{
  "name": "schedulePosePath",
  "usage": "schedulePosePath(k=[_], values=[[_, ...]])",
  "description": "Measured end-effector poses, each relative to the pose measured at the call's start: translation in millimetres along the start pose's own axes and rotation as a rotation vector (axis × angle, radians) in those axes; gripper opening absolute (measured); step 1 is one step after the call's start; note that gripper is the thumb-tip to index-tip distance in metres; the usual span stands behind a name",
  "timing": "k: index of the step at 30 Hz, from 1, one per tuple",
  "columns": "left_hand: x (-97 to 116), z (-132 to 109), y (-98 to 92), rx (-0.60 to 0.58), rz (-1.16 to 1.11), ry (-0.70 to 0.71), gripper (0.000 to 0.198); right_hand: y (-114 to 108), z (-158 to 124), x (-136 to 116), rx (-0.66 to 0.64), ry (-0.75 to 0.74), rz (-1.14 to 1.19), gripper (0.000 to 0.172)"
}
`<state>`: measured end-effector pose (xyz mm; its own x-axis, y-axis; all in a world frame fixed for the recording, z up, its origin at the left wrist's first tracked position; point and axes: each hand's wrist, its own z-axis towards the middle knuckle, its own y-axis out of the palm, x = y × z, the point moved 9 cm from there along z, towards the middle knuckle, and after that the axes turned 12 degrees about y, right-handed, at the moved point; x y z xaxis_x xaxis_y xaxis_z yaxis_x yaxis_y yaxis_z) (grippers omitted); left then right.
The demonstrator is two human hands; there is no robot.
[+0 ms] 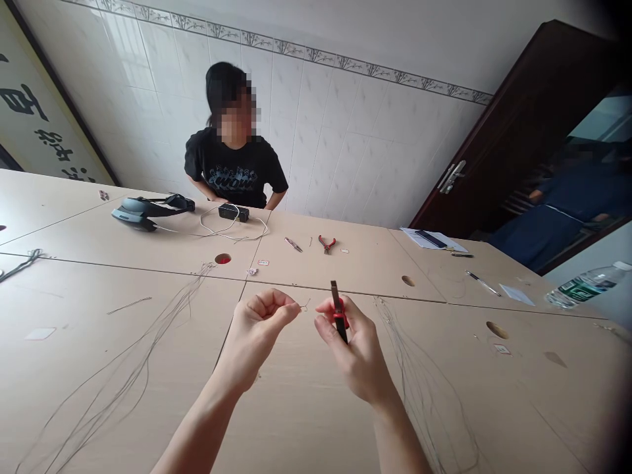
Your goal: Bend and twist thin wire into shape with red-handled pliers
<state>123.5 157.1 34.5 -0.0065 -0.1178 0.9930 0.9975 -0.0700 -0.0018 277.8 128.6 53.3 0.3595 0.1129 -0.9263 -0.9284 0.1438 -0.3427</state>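
Observation:
My left hand (259, 332) is closed, thumb and forefinger pinching a thin wire (305, 307) whose small forked end sticks out to the right. My right hand (363, 359) is wrapped round a pair of pliers (339, 315) with red on the handle and dark metal jaws pointing up. A short gap separates the pliers from the wire's end, and both hands are above the tabletop. A bundle of long thin wires (148, 349) lies left of my left hand. Another bundle of wires (402, 349) runs along the table right of my right hand.
Across the pale table (306, 421) sits a person in a black T-shirt (234, 168). Towards the back lie a headset (143, 212), a black box (234, 212) with a white cable and red-handled pliers (326, 244). A water bottle (590, 284) and a pen (482, 283) are at right.

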Motion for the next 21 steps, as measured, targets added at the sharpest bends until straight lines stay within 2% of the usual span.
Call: schedulePosePath(k=[4, 9, 14, 21], values=[[-3, 1, 2.4, -0.042, 0.012, -0.009, 0.023, 5, 3, 6, -0.111, 0.065, 0.154, 0.017], [-6, 1, 8.8, -0.129, 0.009, -0.004, 0.024, 9, 4, 8, -0.167, 0.102, 0.204, 0.023], [-4, 0, 11.8, -0.167, -0.024, 0.018, 0.022, 9, 2, 10, -0.161, 0.108, 0.213, 0.021], [-2, -2, 19.4, -0.226, -0.039, 0.049, 0.02, 3, -3, 2, -0.103, 0.023, 0.177, 0.015]])
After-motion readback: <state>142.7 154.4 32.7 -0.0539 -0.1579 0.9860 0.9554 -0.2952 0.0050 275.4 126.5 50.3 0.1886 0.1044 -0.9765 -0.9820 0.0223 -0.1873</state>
